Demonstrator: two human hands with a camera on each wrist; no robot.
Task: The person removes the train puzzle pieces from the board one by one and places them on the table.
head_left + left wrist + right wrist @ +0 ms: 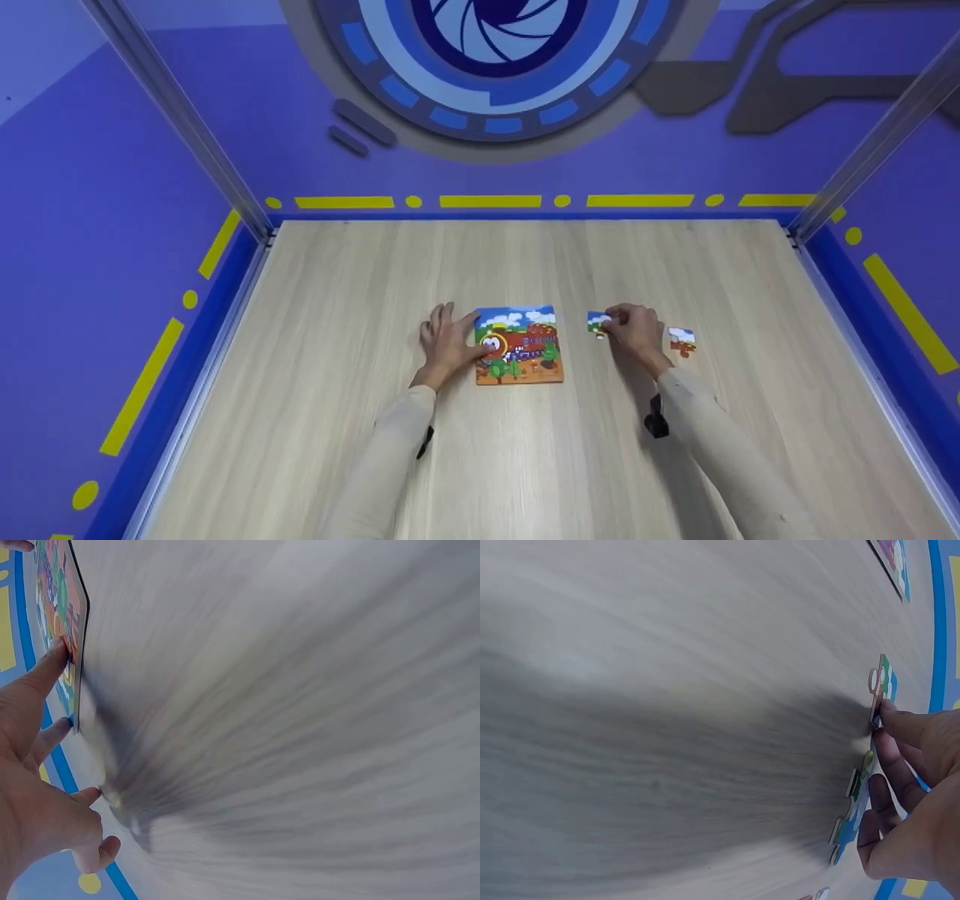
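Observation:
A picture puzzle point(525, 367) with a red train on it lies flat on the table. My left hand point(448, 341) is spread at its left side; the thumb rests on the picture and the index fingertip is at the upper left edge, as the left wrist view shows too. To the right of the puzzle, my right hand point(637, 332) pinches a jigsaw piece point(598, 322) at its right side between thumb and finger. Beneath the curled fingers in the right wrist view lies another jigsaw piece point(849, 817). A further jigsaw piece point(682, 340) sits just right of that hand.
The pale wood-grain table point(517, 465) is enclosed by blue-purple panels with yellow marks. A back wall point(487, 176) runs along its far edge, and metal posts rise at the back corners. Black wrist devices point(657, 420) show under the sleeves.

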